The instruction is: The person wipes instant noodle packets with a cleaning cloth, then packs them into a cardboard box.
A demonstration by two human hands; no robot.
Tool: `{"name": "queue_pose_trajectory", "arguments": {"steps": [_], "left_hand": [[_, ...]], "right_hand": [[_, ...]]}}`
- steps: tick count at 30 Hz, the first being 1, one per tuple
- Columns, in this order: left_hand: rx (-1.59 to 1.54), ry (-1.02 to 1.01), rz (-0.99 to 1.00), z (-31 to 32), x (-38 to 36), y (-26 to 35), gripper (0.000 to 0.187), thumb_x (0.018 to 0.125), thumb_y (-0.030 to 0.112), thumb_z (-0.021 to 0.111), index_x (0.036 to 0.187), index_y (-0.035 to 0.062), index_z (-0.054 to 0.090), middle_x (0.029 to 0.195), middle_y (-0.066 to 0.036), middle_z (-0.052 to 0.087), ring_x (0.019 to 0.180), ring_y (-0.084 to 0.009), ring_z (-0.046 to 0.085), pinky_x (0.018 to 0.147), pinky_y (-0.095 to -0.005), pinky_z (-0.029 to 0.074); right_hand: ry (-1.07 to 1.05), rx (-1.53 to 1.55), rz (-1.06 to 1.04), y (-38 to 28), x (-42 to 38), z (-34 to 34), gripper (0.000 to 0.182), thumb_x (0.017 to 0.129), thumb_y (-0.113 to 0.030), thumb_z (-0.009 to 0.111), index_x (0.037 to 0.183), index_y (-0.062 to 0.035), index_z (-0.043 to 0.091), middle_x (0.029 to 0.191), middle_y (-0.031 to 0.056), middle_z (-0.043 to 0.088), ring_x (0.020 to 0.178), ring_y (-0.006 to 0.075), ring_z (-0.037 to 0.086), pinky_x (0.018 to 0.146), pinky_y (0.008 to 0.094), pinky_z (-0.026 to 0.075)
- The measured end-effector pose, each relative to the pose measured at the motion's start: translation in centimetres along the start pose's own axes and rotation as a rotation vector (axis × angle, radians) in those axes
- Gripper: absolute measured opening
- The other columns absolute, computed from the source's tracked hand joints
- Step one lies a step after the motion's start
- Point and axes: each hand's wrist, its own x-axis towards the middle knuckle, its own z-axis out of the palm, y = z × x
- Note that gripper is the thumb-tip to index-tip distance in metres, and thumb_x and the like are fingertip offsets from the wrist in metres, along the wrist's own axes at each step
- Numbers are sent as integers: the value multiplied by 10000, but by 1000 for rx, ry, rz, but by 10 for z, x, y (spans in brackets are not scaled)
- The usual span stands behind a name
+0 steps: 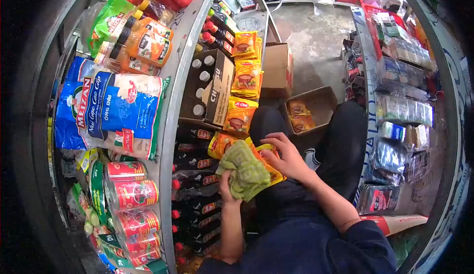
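My left hand [226, 189] is closed around a crumpled green cloth [243, 168], which lies against a yellow-orange seasoning packet [277, 176]. With bent fingers, my right hand [288, 158] grips that packet by its upper right part; the cloth and my fingers cover much of it. Just left of the cloth, another yellow packet [220, 144] lies at the shelf edge. Beyond it, a row of similar packets [246, 76] runs along the shelf. An open cardboard box [323, 101] between my legs holds a few more packets [300, 116].
Dark sauce bottles [202, 181] and a carton of white-capped bottles [222, 93] fill the lower shelf. Above it, a metal shelf edge [171, 140] carries pasta bags [123, 113] and red cans [137, 195]. A closed carton [277, 69] stands ahead; packaged goods [402, 111] line the right.
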Motion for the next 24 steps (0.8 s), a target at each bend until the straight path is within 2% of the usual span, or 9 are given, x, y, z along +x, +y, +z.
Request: {"name": "queue_pose_trajectory", "arguments": {"steps": [3,4,8,9,12,15,19,23,24], "left_hand": [[-46,-7,29,9,15,-9,436,983,226,535,1375,36,518,1298,-95,601,1180,-247,618,1006,-400,506],[-65,10,29,15,15,-8,433,982,211,543,1376,32,519,1302,-96,600,1183,-240,614,1005,-392,504],[259,65,297,57,14,-4,470,998,235,519,1417,24,488,1357,-111,575,1209,-250,602,985,-408,521],[340,31,334,59,13,-7,465,1000,219,517,1418,17,485,1363,-113,570,1213,-244,597,988,-398,516],[517,-61,421,58,11,-14,496,990,211,531,1427,-13,465,1381,-127,554,1232,-238,581,1006,-369,488],[200,-190,385,62,1,-19,531,964,226,557,1424,-23,467,1387,-125,550,1230,-243,575,1011,-361,476],[579,-258,499,62,-3,-16,416,941,145,598,1290,-80,566,1309,-136,587,1183,-218,578,988,-340,460],[703,-304,573,68,1,-8,406,948,148,593,1266,-102,566,1276,-160,572,1191,-241,567,1032,-354,431],[680,-384,558,70,0,-6,506,952,156,604,1384,-74,475,1356,-181,507,1229,-254,537,1076,-375,407]], "right_hand": [[87,330,89,-4,1,2,339,957,-213,631,1238,-24,645,1240,158,584,1150,293,604,981,366,473],[99,614,210,-7,3,2,333,942,-193,622,1232,-31,642,1236,148,581,1152,269,595,989,363,462],[132,-17,-187,-37,-2,-21,513,803,-250,775,1252,-52,626,1311,201,546,1255,371,522,1058,432,429],[104,32,-161,-52,-5,-18,575,788,-300,793,1293,-87,618,1392,216,497,1311,403,476,1106,475,386],[108,-321,-355,-66,-7,-11,717,741,-389,823,1365,-123,593,1523,224,417,1407,403,415,1166,542,299],[78,-402,-426,-56,-2,-22,727,728,-396,827,1354,-108,596,1507,227,444,1380,377,466,1169,540,301],[239,65,-257,-43,0,-18,594,719,-239,810,1228,-22,594,1409,229,537,1293,391,549,1070,451,442],[333,244,-80,-25,-1,-3,522,757,-145,741,1224,-1,558,1250,157,606,1135,238,610,996,361,473],[363,380,20,-27,-3,1,467,804,-133,700,1227,3,557,1150,105,625,1055,174,605,957,330,485]]}}
